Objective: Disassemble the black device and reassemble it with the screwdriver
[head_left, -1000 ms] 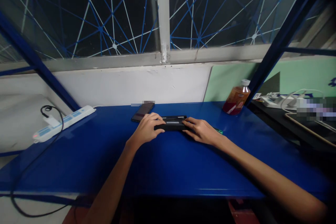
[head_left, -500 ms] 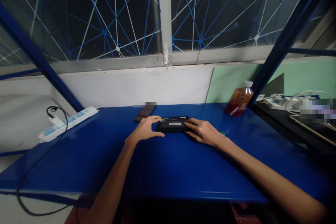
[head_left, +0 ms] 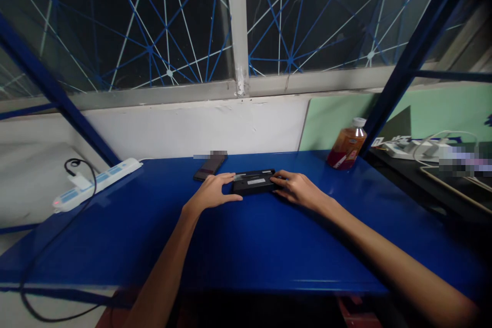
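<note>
A flat black rectangular box with a pale label on its upper face lies on the blue table, between my hands. My left hand is curved in a C round the box's left end, fingertips at its far left corner and thumb along the front edge. At the right end, my right hand has its bent fingers on the top and side of the box. The right thumb's contact is hard to see. Behind my left hand lies a dark phone, partly blurred out.
A white power strip with a black cable lies on the left. A drink bottle stands at the back right. Blue metal posts rise at both sides. Chargers and white cables lie on a dark surface farther right.
The view has shifted slightly. The box's right end has turned a little away from me, and both hands stay at its ends. A small green thing beside my right wrist no longer shows.
</note>
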{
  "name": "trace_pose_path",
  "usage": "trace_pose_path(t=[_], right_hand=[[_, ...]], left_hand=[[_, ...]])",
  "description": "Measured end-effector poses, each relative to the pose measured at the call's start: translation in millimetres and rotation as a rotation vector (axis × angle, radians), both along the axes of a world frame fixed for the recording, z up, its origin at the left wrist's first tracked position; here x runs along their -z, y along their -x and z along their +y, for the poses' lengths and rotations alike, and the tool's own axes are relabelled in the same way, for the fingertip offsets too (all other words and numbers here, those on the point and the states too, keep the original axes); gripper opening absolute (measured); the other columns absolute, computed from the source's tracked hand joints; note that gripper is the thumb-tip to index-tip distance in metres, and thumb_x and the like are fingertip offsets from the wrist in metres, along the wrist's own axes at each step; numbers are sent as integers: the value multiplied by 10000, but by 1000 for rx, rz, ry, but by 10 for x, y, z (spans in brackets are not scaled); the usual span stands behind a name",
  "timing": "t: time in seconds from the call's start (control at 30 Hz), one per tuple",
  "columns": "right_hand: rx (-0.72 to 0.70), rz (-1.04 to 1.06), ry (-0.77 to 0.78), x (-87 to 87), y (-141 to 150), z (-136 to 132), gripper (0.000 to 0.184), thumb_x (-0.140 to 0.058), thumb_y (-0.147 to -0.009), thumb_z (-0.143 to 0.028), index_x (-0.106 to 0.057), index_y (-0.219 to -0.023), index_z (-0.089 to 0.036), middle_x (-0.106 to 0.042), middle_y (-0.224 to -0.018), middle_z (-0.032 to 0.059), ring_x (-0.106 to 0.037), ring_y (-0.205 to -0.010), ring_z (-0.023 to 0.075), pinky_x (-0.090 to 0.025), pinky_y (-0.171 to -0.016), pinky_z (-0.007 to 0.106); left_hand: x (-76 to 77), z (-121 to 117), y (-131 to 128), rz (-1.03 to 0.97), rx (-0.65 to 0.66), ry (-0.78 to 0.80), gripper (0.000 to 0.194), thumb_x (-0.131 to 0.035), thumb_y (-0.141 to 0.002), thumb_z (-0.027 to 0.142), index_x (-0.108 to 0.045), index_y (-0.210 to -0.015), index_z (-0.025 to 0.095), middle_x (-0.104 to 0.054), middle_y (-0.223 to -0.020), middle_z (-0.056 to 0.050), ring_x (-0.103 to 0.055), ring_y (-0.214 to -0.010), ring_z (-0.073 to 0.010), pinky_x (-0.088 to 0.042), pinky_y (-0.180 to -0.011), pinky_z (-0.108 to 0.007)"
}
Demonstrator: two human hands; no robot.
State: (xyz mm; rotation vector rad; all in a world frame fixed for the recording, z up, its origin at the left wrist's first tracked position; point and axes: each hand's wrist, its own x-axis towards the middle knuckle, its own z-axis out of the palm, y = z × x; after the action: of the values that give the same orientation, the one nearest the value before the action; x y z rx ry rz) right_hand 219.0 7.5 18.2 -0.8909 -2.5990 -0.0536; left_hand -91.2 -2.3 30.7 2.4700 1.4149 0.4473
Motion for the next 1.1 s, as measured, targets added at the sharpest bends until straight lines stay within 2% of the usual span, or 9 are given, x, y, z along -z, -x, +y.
trace_pose_path(t=[0.2, 0.43, 0.63, 0.83, 0.97, 1.1], right_hand=[[11, 45, 35, 38, -8, 13, 365, -568, -903, -363, -627, -1197, -155, -604, -1168, 157, -675, -891, 251, -554, -764, 387], [69, 76, 70, -6, 25, 57, 416, -623, -852, -446, -652, -1155, -163, -606, -1191, 147, -664, -959, 269, -542, -800, 405], [170, -27, 70, -78, 46, 112, 612, -625, -780, -602, -624, -1211, -168, -618, -1208, 135, -673, -905, 296, -536, -714, 404], [168, -45, 78, -83, 46, 140, 647, -607, -770, -639, -620, -1216, -170, -635, -1191, 125, -667, -924, 294, -519, -717, 384], [151, -32, 113, -107, 59, 102, 666, -619, -745, -661, -630, -1208, -183, -635, -1179, 123, -667, -914, 285, -509, -713, 373], [144, -43, 152, -111, 89, 55, 725, -640, -692, -700, -643, -1190, -174, -638, -1135, 125, -669, -855, 278, -500, -684, 371]], left_hand=[[-30, -4, -16, 68, -11, 37, 739, -592, -744, 695, -541, -1332, 251, -438, -1462, -54, -440, -1312, -332, -325, -1102, -473], [-33, 19, -29, 89, -16, 42, 706, -595, -748, 676, -561, -1313, 253, -446, -1458, -60, -436, -1309, -343, -307, -1096, -502], [15, 2, -66, 147, -8, -29, 762, -611, -711, 704, -552, -1315, 243, -440, -1456, -96, -419, -1299, -367, -314, -1060, -527], [46, -4, -115, 135, -7, -79, 714, -649, -709, 661, -580, -1266, 219, -448, -1418, -109, -418, -1284, -352, -321, -1057, -492], [-5, -18, -83, 113, 1, -39, 727, -698, -637, 680, -632, -1196, 220, -503, -1341, -98, -491, -1202, -332, -362, -1032, -459], [-53, -38, -39, 111, -5, -2, 775, -726, -565, 701, -649, -1173, 227, -509, -1322, -88, -495, -1178, -340, -390, -1007, -462]])
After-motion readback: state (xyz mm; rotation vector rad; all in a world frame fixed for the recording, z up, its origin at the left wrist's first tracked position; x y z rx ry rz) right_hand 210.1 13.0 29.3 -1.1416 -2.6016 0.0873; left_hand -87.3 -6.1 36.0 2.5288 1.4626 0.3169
